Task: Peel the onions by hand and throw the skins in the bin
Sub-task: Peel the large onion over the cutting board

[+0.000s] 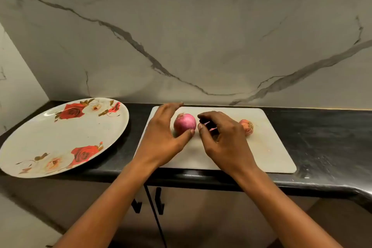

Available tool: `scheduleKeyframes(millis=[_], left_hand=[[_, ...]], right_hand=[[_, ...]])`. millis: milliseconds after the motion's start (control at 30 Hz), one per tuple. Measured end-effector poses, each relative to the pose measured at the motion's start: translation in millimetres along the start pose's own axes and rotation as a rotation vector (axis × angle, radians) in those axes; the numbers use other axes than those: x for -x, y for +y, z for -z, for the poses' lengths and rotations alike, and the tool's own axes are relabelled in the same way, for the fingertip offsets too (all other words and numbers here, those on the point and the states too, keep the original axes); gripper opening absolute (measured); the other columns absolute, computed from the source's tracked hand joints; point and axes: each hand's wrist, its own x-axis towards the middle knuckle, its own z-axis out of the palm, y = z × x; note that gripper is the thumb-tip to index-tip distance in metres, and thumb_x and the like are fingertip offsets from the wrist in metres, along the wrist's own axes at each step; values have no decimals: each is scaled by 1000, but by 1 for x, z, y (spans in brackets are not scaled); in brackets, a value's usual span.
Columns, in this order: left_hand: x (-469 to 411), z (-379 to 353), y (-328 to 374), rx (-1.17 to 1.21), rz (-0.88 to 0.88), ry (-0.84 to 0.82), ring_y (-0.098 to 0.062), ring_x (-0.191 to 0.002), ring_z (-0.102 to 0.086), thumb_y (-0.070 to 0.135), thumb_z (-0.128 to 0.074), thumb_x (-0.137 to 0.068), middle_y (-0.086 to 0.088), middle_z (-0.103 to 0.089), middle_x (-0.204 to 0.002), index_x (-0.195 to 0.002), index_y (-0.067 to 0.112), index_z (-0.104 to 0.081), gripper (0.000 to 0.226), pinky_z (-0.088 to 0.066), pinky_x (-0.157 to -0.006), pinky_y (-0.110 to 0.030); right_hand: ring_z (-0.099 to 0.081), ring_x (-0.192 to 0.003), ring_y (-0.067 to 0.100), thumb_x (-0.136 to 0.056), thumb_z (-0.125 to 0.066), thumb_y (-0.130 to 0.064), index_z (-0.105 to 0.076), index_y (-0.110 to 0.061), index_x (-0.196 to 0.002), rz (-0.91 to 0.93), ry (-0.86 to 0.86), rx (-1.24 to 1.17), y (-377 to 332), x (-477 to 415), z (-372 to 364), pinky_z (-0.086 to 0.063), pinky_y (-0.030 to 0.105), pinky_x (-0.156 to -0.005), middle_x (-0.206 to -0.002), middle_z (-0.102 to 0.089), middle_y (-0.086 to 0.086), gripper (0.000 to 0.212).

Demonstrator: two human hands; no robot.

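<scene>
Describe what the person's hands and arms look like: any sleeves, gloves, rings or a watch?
Both are bare. The left hand and right hand wear no gloves, and no ring shows on the fingers in view. The left forearm and right forearm are uncovered down to the picture's bottom edge, with no sleeve, watch or bracelet at either wrist.

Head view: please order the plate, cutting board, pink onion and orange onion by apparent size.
1. Cutting board and plate: about alike, not ranked.
2. Pink onion.
3. Orange onion, smaller, though the right hand hides part.
</scene>
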Motion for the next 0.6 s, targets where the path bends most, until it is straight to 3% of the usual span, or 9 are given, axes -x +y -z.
scheduleKeyframes(millis=[167, 267, 467, 533, 600], left_hand=[[-3, -3, -8, 157, 75, -161, -8, -121, -64, 32, -89, -82, 12, -63, -137, -142, 31, -61, 66, -59, -100, -34], [-4, 1, -14, 256, 146, -151, -9, -116, -68, 30, -89, -84, 12, -67, -133, -142, 32, -63, 63, -59, -101, -33], [-4, 9, -19, 485, 191, -183, -15, -123, -68, 28, -82, -89, 8, -71, -132, -141, 31, -65, 55, -53, -110, -43], [-4, 10, -18, 503, 195, -201, -18, -124, -67, 30, -82, -90, 9, -68, -137, -141, 36, -64, 54, -53, -110, -45], [-5, 10, -19, 499, 187, -225, -22, -126, -66, 32, -82, -90, 10, -63, -143, -141, 43, -63, 56, -54, -109, -45]], right_hand=[[-70, -89, 9, -94, -69, -15, -71, -17, -126, -34, -8, 54, 6, 3, -15, -60, 35, -84, -111, -74, -6, 32], [-67, -83, 6, -94, -72, -17, -69, -20, -134, -51, -27, 88, 7, 5, -18, -53, 17, -83, -108, -74, -7, 40], [-64, -70, -6, -92, -74, -22, -66, -27, -140, -49, -114, 9, -2, -1, -14, -52, 11, -73, -89, -58, -29, 49], [-65, -68, 0, -93, -74, -22, -68, -28, -139, -97, -125, -51, -1, -6, -13, -55, 16, -72, -86, -66, -26, 47], [-67, -73, 3, -95, -73, -25, -69, -28, -137, -129, -95, -70, 3, -10, -14, -61, 27, -75, -95, -76, -17, 43]])
